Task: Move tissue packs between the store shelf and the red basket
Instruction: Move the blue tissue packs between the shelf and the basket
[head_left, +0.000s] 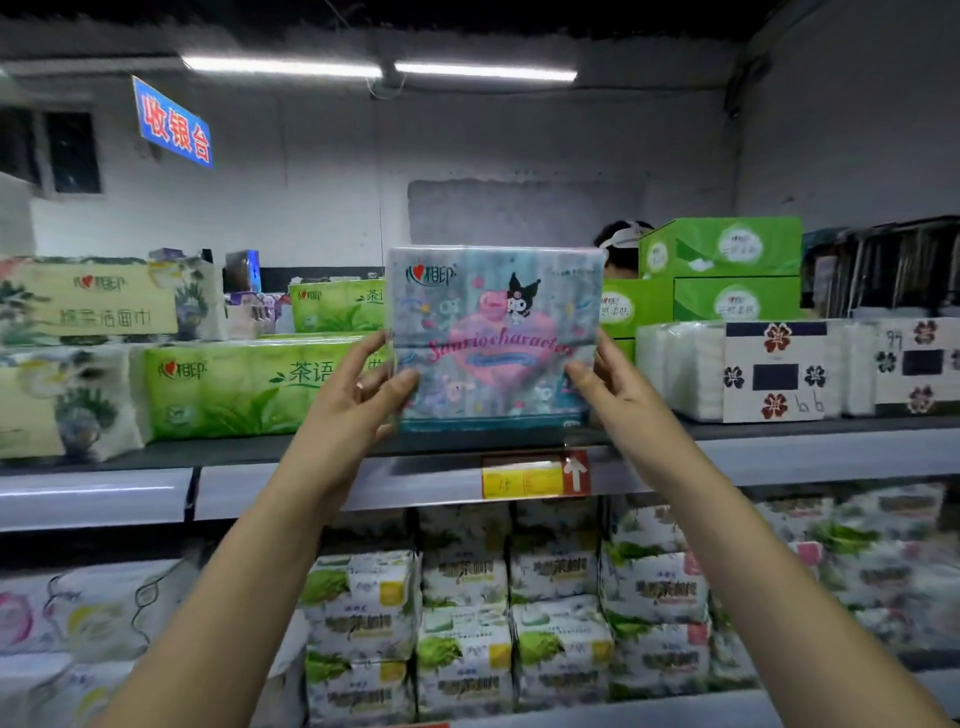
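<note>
Two hands on one tissue pack (496, 338) here; it's the bluish one with a pink heart and cartoon characters printed on the front, held upright and facing the camera. The left hand (358, 395) grips its left edge, thumb across the front and fingers tucked behind; the right hand (618, 395) does the same on the right edge. So both hands are clamped on it, one per side.

The pack sits right at the front of the upper shelf (779, 457), its bottom edge level with the shelf surface; can't tell if it's actually resting there or just held. It's directly above a yellow and red price tag (535, 475) on the shelf lip.

To the left on the same shelf are green tissue packs (244, 389) stacked two high, and further left some cream floral packs (67, 358). To the right are white packs with flower labels (769, 369), with green boxes (722, 270) stacked behind them; the top of somebody's head (621, 249) pokes up just left of those boxes. The lower shelf is full of white and green packs (462, 613); a blue sign (174, 122) with red lettering hangs on the wall up top left.
</note>
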